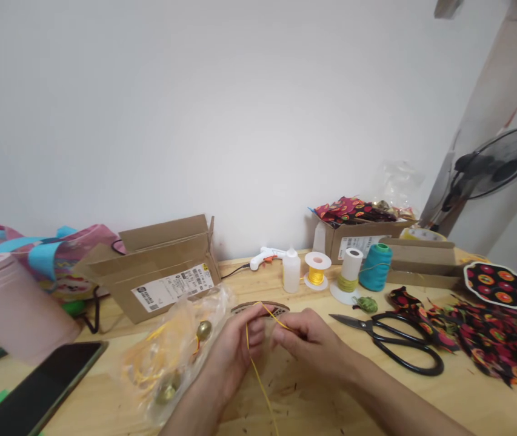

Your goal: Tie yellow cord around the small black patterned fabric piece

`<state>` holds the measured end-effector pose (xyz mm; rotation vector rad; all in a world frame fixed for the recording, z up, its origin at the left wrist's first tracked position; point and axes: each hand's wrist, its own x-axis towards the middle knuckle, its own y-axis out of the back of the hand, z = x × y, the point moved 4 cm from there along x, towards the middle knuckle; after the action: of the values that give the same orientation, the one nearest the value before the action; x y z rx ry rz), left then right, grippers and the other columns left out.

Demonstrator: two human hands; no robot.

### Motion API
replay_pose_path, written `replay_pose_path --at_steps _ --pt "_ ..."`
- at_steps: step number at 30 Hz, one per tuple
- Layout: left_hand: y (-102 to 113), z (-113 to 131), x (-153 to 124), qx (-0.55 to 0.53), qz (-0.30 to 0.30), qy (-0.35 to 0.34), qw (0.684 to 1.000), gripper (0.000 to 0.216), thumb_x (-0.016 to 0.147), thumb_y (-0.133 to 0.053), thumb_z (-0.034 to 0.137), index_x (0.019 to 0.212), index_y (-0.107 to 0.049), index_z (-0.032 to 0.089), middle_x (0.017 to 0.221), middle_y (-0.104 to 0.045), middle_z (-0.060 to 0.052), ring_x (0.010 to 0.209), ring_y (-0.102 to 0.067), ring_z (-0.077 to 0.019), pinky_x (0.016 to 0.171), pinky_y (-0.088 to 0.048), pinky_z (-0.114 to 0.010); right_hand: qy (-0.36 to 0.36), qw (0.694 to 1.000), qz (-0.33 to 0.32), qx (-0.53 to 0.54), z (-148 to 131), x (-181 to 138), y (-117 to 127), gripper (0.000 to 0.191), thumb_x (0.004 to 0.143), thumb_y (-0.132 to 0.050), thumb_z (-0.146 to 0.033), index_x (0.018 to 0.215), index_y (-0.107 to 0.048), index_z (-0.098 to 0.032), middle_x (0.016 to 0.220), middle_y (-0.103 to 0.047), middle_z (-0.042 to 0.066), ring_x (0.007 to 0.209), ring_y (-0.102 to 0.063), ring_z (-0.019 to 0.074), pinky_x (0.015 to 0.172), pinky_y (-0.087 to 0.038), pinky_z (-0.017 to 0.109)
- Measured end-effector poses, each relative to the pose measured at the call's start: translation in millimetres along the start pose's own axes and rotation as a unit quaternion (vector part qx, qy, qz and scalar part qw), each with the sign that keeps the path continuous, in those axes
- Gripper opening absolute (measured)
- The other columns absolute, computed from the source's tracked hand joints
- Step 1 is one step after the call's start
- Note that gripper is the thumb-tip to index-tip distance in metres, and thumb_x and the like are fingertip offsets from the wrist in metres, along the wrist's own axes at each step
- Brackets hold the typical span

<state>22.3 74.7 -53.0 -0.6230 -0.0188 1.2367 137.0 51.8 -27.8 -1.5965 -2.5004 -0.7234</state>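
Observation:
A thin yellow cord (260,383) runs over the fingers of my left hand (240,342) and across to my right hand (306,336). Its long end hangs down toward the table's front edge. The fingers of my left hand are closed round the cord. My right hand pinches the other part of it; those fingertips are partly hidden. Just behind both hands shows the top of a brown, round-edged piece with a cut-out pattern (280,309), mostly covered by the hands. Left of my left wrist lies a clear plastic bag (153,351) with yellow cords and round metal bells (204,330).
Black-handled scissors (406,342) lie right of my right hand, beside patterned fabric pieces (503,345). Behind stand a glue gun (267,257), a bottle (291,272), a yellow cord spool (316,272), a teal thread cone (375,269) and cardboard boxes (167,266). A phone (49,387) lies left.

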Motion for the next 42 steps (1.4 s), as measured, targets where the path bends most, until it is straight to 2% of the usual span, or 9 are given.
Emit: replay_pose_path --at_steps 4,7,11,16,19,24,32,38,42 --pt "5.8 -4.8 4.6 -0.033 0.024 0.036 0.998 0.031 0.067 -0.057 0.039 0.08 -0.062 0.012 0.063 -0.055 0.0 0.051 -0.051 -0.0064 0.044 -0.039 -0.016 0.02 0.996 -0.048 -0.075 -3.4 -3.3 -5.5 0.028 0.081 -0.039 -0.027 0.064 -0.058 -0.014 0.047 -0.031 -0.007 0.044 -0.029 0.0062 0.043 -0.021 0.019" --pt "5.2 -4.7 8.4 -0.034 0.029 -0.006 0.999 0.026 0.068 -0.059 0.034 0.08 -0.063 0.012 0.063 -0.057 0.0 0.054 -0.054 -0.0067 0.049 -0.043 -0.016 -0.016 0.995 -0.082 -0.058 -4.8 -5.7 -11.5 0.027 0.081 -0.039 -0.025 0.067 -0.06 -0.015 0.047 -0.034 -0.006 0.045 -0.033 0.0065 0.044 -0.024 0.018" --pt "2.7 3.2 11.3 -0.084 0.032 -0.087 0.992 0.018 0.071 -0.056 0.026 0.081 -0.062 0.013 0.067 -0.06 -0.002 0.062 -0.057 -0.0087 0.061 -0.048 -0.021 -0.126 0.981 -0.121 0.091 4.9 -5.6 -18.7 0.036 0.082 -0.035 -0.033 0.067 -0.061 -0.013 0.051 -0.046 -0.002 0.046 -0.04 0.0081 0.045 -0.031 0.018" --pt "-2.6 16.5 8.4 -0.133 0.021 -0.17 0.976 0.016 0.076 -0.05 0.023 0.078 -0.063 0.013 0.069 -0.062 -0.002 0.071 -0.058 -0.01 0.073 -0.047 -0.025 -0.172 0.943 0.004 0.284 20.7 2.6 -14.8 0.037 0.078 -0.041 -0.045 0.074 -0.06 -0.013 0.063 -0.057 0.003 0.059 -0.052 0.0122 0.059 -0.039 0.023" --pt "-5.7 19.0 6.3 -0.108 0.016 -0.189 0.976 0.018 0.075 -0.052 0.027 0.079 -0.063 0.013 0.073 -0.064 -0.003 0.075 -0.059 -0.0107 0.072 -0.047 -0.022 -0.163 0.916 -0.021 0.367 21.1 4.5 -22.0 0.037 0.078 -0.042 -0.045 0.086 -0.057 -0.013 0.071 -0.059 0.005 0.07 -0.055 0.0145 0.069 -0.04 0.028" --pt "-2.7 15.9 10.6 -0.105 0.044 -0.194 0.974 0.019 0.073 -0.054 0.028 0.082 -0.063 0.014 0.073 -0.066 -0.002 0.073 -0.059 -0.0097 0.075 -0.045 -0.022 -0.189 0.915 -0.095 0.345 18.3 -1.1 -39.5 0.031 0.071 -0.055 -0.041 0.085 -0.054 -0.013 0.065 -0.055 0.0 0.054 -0.051 0.0082 0.054 -0.038 0.021" --pt "7.9 23.1 14.4 -0.193 0.051 -0.209 0.957 0.015 0.076 -0.049 0.018 0.08 -0.063 0.013 0.067 -0.065 -0.003 0.064 -0.06 -0.0104 0.071 -0.048 -0.03 -0.219 0.884 -0.124 0.395 16.1 -5.6 -48.8 0.032 0.072 -0.051 -0.042 0.06 -0.05 -0.012 0.047 -0.049 -0.003 0.038 -0.042 0.0059 0.044 -0.034 0.02" --pt "24.1 37.3 11.5 -0.247 0.042 -0.174 0.952 0.017 0.077 -0.045 0.013 0.077 -0.062 0.009 0.059 -0.061 -0.001 0.056 -0.058 -0.0082 0.071 -0.049 -0.033 -0.278 0.852 -0.182 0.404 11.8 -12.5 -19.2 0.03 0.075 -0.045 -0.032 0.072 -0.058 -0.006 0.069 -0.063 0.01 0.064 -0.06 0.0157 0.066 -0.041 0.03" --pt "28.0 41.9 10.9 -0.254 0.056 -0.177 0.949 0.018 0.078 -0.044 0.013 0.078 -0.062 0.009 0.058 -0.062 -0.001 0.054 -0.058 -0.0077 0.069 -0.051 -0.032 -0.299 0.856 -0.212 0.365 14.8 -16.0 -13.2 0.028 0.075 -0.044 -0.027 0.075 -0.061 -0.005 0.078 -0.063 0.012 0.067 -0.06 0.0157 0.063 -0.043 0.026"
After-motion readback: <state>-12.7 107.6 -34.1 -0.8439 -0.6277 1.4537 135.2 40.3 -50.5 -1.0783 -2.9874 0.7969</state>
